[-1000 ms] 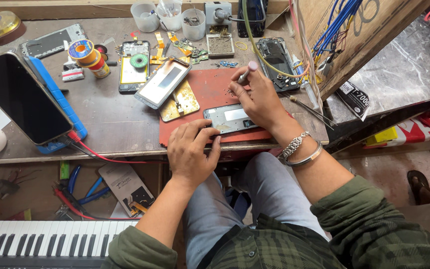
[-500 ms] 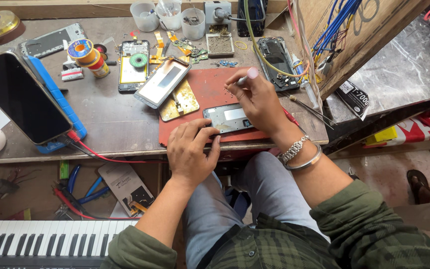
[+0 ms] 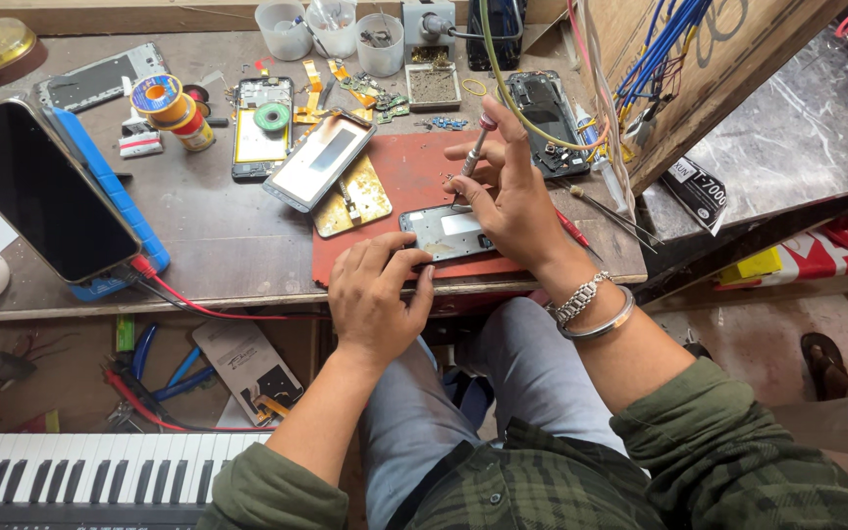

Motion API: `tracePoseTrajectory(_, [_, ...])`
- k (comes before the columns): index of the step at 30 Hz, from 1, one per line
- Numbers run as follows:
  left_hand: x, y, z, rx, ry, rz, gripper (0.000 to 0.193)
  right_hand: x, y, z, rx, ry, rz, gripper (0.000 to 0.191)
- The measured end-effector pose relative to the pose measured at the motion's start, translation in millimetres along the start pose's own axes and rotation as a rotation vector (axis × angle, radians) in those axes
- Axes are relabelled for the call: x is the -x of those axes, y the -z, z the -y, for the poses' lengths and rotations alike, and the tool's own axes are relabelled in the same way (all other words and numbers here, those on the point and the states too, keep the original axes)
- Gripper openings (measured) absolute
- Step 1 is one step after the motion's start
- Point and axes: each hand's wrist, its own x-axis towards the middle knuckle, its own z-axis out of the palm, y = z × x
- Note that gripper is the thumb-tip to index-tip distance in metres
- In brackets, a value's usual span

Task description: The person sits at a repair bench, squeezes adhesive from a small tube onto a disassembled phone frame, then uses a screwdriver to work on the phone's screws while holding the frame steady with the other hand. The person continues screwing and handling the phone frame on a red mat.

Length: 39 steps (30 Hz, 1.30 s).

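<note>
An opened phone frame (image 3: 449, 232) lies on a red work mat (image 3: 414, 172) near the bench's front edge. My left hand (image 3: 375, 294) presses its fingertips on the frame's near left end. My right hand (image 3: 512, 196) holds a small screwdriver (image 3: 473, 157) upright, its tip down on the frame's far edge. A metal bracelet and a bangle sit on my right wrist.
A phone screen (image 3: 318, 159) and a gold plate (image 3: 350, 196) lie left of the mat. A dark tablet (image 3: 41, 191) on a blue stand is far left. Solder spools (image 3: 164, 103), another open phone (image 3: 262, 137), plastic cups (image 3: 331, 25), cables (image 3: 640, 69) crowd the back. A keyboard (image 3: 80, 471) lies below.
My right hand has raised the screwdriver more upright over the phone frame. My left hand has stayed on the frame's near end.
</note>
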Motion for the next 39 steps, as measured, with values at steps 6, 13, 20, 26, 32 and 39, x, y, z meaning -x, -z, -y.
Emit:
tracePoseTrajectory(6, [0, 0, 0, -0.003, 0.002, 0.000, 0.012, -3, 1, 3, 0.015, 0.027, 0.023, 0.079])
tracePoseTrajectory(13, [0, 0, 0, 0.003, 0.003, -0.005, 0.012, -3, 3, 12, -0.060, 0.072, 0.103, 0.067])
tracePoseTrajectory(20, [-1, 0, 0, -0.004, 0.006, 0.003, 0.012, -12, -6, 13, 0.189, 0.085, -0.099, 0.044])
tracePoseTrajectory(26, [-2, 1, -1, 0.002, -0.005, -0.009, 0.012, -9, -7, 16, -0.126, 0.084, -0.002, 0.041])
tracePoseTrajectory(32, [-2, 0, -1, 0.005, 0.003, 0.001, 0.011, -14, -12, 10, -0.111, 0.109, -0.140, 0.033])
tracePoseTrajectory(39, [-2, 1, -1, 0.006, 0.004, -0.006, 0.012, -9, -12, 12, -0.273, 0.028, -0.109, 0.034])
